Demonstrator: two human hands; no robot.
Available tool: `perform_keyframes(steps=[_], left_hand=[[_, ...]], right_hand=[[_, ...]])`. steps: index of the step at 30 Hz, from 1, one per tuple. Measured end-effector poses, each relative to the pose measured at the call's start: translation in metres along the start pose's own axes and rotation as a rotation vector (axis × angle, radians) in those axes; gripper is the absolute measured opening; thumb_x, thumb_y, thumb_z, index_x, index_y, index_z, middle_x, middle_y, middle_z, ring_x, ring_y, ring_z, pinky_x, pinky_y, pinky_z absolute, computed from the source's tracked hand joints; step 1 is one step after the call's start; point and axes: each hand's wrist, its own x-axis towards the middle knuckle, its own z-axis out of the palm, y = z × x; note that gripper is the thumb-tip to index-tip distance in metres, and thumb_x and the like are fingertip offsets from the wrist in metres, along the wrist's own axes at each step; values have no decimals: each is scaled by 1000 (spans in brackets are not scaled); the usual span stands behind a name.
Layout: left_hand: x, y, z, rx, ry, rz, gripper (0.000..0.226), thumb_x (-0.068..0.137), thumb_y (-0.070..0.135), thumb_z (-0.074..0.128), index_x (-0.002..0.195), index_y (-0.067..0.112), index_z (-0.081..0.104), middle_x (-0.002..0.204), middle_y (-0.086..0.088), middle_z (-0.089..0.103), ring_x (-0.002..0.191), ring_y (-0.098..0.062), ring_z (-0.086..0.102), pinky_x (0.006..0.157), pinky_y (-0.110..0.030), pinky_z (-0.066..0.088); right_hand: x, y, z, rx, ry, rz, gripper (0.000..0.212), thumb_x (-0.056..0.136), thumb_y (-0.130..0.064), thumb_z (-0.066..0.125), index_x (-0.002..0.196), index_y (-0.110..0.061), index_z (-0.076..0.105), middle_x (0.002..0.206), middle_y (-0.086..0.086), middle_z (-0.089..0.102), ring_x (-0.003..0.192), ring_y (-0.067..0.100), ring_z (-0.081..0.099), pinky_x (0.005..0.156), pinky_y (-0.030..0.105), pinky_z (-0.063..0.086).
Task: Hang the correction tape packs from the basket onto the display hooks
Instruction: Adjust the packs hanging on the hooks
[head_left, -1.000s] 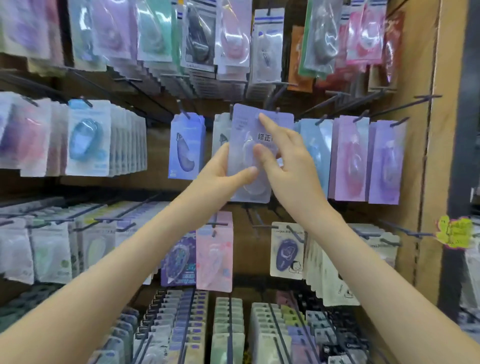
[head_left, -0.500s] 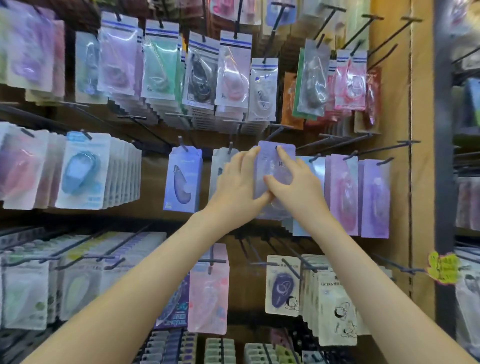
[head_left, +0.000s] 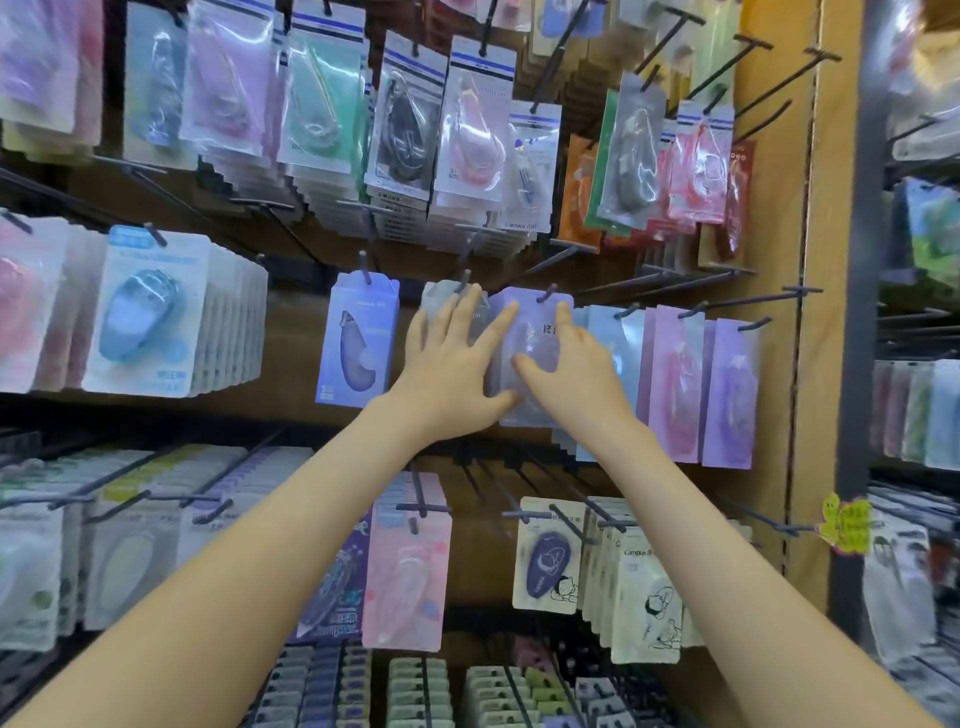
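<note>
A stationery shop, seen at a wooden display wall (head_left: 826, 208) studded with long metal hooks (head_left: 748, 300). Above the left hand (head_left: 447, 374) and right hand (head_left: 576, 376), bagged correction tape packs (head_left: 470, 124) hang many deep, one kind per hook. Left of the left hand hangs a thick stack of identical blue blister cards (head_left: 150, 312); right of the right hand, pink and lilac cards (head_left: 675, 384). Below both hands hang more carded packs (head_left: 408, 571), and lower right of the right hand a small yellow tag (head_left: 845, 525) sits at the wall's edge
</note>
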Motion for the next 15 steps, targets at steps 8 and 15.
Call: perform_keyframes(steps=[8,15], left_hand=[[-53,42,1,-74,296,38,71,85,24,63,149,16,32,152,-22,32,139,-36,26,113,-54,18],[-149,128,36,-345,270,109,53,85,24,50,133,2,51,129,-20,55,115,-36,51,95,-46,42]], right_hand=[[-78,9,-20,113,158,-160,67,96,-33,56,153,-22,22,155,-2,30,141,14,24,114,27,20],[-187,78,-29,15,151,-300,49,89,-14,61,136,-5,51,131,10,57,123,18,44,109,15,23]])
